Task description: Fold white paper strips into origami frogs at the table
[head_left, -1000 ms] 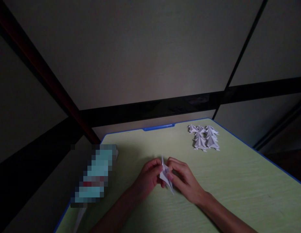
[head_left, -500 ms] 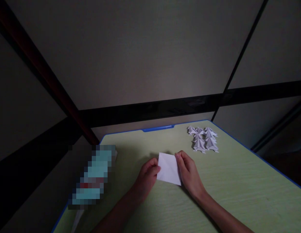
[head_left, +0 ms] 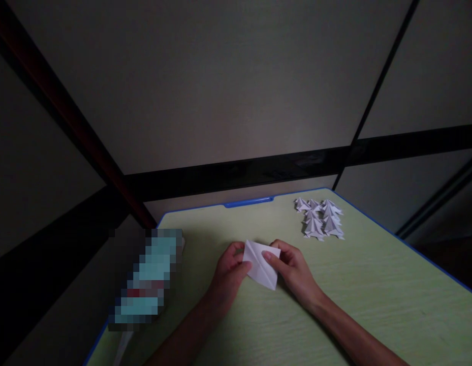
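A small white sheet of paper (head_left: 260,265), creased along a diagonal, is held just above the green table (head_left: 373,295) between both hands. My left hand (head_left: 230,274) pinches its left edge with closed fingers. My right hand (head_left: 292,269) grips its right side, the thumb lying across the sheet. Both forearms reach in from the bottom of the view.
Several folded white paper figures (head_left: 319,218) lie in a cluster at the table's far right. A blurred light-blue object (head_left: 148,277) sits at the left edge. A blue rim (head_left: 249,202) runs along the far edge. Dim walls with dark beams stand behind.
A second ago the paper was folded narrow and upright between the fingers. It has been opened out into a flat square, and now it is tilted with my right thumb across it.
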Motion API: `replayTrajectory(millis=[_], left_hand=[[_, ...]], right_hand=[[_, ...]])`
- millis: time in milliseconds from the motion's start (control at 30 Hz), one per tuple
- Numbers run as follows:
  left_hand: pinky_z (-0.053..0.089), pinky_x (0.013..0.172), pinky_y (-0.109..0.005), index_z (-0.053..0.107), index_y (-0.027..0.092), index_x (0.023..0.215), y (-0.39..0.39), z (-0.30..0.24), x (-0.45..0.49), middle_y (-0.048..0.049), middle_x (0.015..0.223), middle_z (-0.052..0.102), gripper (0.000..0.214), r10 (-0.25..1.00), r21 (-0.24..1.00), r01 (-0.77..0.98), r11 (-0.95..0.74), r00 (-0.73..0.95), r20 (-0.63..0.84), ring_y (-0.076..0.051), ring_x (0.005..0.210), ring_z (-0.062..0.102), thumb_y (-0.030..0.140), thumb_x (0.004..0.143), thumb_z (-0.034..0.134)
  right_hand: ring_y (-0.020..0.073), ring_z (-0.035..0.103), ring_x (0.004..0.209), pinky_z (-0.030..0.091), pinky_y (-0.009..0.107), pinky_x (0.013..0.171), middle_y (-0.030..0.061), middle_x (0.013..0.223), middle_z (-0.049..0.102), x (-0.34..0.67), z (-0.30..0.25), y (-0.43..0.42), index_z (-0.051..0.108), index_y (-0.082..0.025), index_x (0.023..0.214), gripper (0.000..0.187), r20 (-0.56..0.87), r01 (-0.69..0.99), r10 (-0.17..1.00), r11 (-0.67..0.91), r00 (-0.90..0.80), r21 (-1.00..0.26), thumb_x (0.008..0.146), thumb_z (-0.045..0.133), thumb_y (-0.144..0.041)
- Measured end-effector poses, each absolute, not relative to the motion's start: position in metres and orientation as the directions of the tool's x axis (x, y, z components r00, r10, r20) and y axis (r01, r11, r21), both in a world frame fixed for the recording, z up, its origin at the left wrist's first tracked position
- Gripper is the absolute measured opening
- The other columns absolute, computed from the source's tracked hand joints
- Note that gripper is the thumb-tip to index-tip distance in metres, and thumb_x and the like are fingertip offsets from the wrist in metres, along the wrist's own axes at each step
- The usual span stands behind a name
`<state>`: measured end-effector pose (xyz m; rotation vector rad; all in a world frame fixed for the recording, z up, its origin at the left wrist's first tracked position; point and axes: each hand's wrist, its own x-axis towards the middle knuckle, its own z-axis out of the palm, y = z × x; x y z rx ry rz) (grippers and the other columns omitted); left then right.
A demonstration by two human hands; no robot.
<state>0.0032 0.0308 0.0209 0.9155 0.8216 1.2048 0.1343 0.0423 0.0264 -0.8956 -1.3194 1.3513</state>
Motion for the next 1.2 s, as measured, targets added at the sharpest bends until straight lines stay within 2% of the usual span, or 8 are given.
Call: replayTrajectory(millis=[200,333,467,600,733,867,1067,1200], left_hand=[[0.035,0.053,-0.02,0.048,0.016,0.076,0.026,0.02,0.007,0.0015,0.063,0.053,0.011,0.995,0.942,-0.334,0.03,0.104,0.005,-0.011,0.059,0.048,0.018,0.065,0.048],[0.036,0.052,-0.019,0.046,0.015,0.074,0.024,0.024,0.008,0.0018,0.063,0.051,0.019,0.993,0.975,-0.223,0.009,0.118,0.018,-0.011,0.057,0.047,0.021,0.06,0.057],[0.037,0.054,-0.021,0.046,0.015,0.073,0.025,0.025,0.005,0.0015,0.064,0.051,0.018,0.995,0.989,-0.119,-0.086,0.041,0.091,-0.012,0.059,0.047,0.016,0.058,0.056],[0.038,0.057,-0.022,0.048,0.015,0.075,0.024,0.026,0.004,0.0011,0.066,0.052,0.02,0.981,0.982,-0.029,-0.187,-0.062,0.184,-0.014,0.063,0.049,0.01,0.056,0.05],[0.038,0.054,-0.022,0.049,0.015,0.082,0.025,0.028,0.002,0.0002,0.073,0.055,0.032,0.982,0.988,-0.07,-0.135,-0.139,0.125,-0.014,0.062,0.05,0.007,0.052,0.048],[0.04,0.055,-0.023,0.048,0.014,0.084,0.031,0.026,0.0,-0.0009,0.072,0.057,0.032,0.974,0.987,-0.122,-0.109,-0.213,0.081,-0.015,0.063,0.053,0.012,0.054,0.054],[0.041,0.052,-0.023,0.049,0.013,0.076,0.031,0.025,0.0,-0.0008,0.065,0.058,0.023,0.982,0.993,-0.076,-0.086,-0.173,0.071,-0.015,0.059,0.054,0.019,0.057,0.06],[0.037,0.046,-0.018,0.048,0.015,0.063,0.031,0.025,0.0,0.0048,0.054,0.053,0.018,0.983,0.989,-0.081,-0.127,-0.145,0.115,-0.01,0.051,0.05,0.012,0.052,0.062]], right_hand=[[0.0063,0.033,0.042,0.025,0.019,0.041,-0.0056,0.046,0.04,0.129,0.028,0.038,0.046,-0.014,0.053,0.023,0.122,-0.144,0.93,0.076,-0.347,-0.987,0.063,0.057,-0.032],[0.0065,0.033,0.043,0.025,0.019,0.041,-0.0052,0.047,0.04,0.129,0.029,0.037,0.048,-0.013,0.054,0.023,0.13,-0.136,0.922,0.086,-0.365,-0.987,0.063,0.056,-0.032],[0.0069,0.033,0.044,0.025,0.019,0.04,-0.0054,0.047,0.039,0.13,0.029,0.039,0.048,-0.014,0.056,0.022,0.148,-0.127,0.953,0.118,-0.263,-0.985,0.065,0.054,-0.033],[0.008,0.036,0.047,0.028,0.019,0.043,-0.0041,0.05,0.041,0.131,0.03,0.037,0.05,-0.014,0.057,0.019,0.21,-0.083,0.948,0.196,-0.237,-0.977,0.068,0.051,-0.029],[0.0076,0.037,0.045,0.028,0.018,0.041,-0.0045,0.048,0.042,0.133,0.032,0.037,0.052,-0.014,0.06,0.016,0.203,-0.088,0.967,0.191,-0.156,-0.978,0.069,0.051,-0.028],[0.0078,0.04,0.044,0.03,0.018,0.042,-0.0048,0.047,0.045,0.135,0.034,0.039,0.05,-0.015,0.059,0.015,0.208,-0.117,0.978,0.205,-0.017,-0.972,0.067,0.053,-0.026],[0.0074,0.04,0.043,0.03,0.017,0.039,-0.0058,0.048,0.045,0.138,0.032,0.043,0.045,-0.016,0.057,0.015,0.164,-0.169,0.982,0.177,0.092,-0.97,0.063,0.056,-0.024],[0.0075,0.037,0.045,0.029,0.017,0.041,-0.0064,0.049,0.042,0.141,0.024,0.047,0.045,-0.016,0.058,0.015,0.164,-0.189,0.972,0.196,0.169,-0.962,0.064,0.056,-0.024]])
